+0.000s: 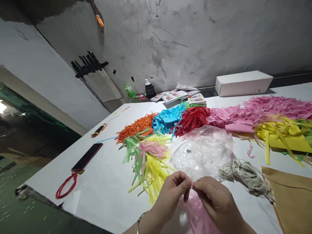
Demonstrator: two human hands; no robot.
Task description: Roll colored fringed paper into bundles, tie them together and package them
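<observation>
Yellow fringe (156,174) is lying on the white table (104,191) at my left. My left hand (175,188) is pinching a tip of the pink tissue (198,215), which is showing below both hands; my right hand (215,195) is pinching it too, near a crumpled grey bundle (251,178)

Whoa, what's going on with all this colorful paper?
A person's left hand and right hand meet fingertip to fingertip, pinching a tiny pink bit, apparently the top of the pink paper fringe below them. Just beyond lies a clear plastic bag. Behind it on the white table, orange, blue and red fringe bundles sit in a row.
</observation>
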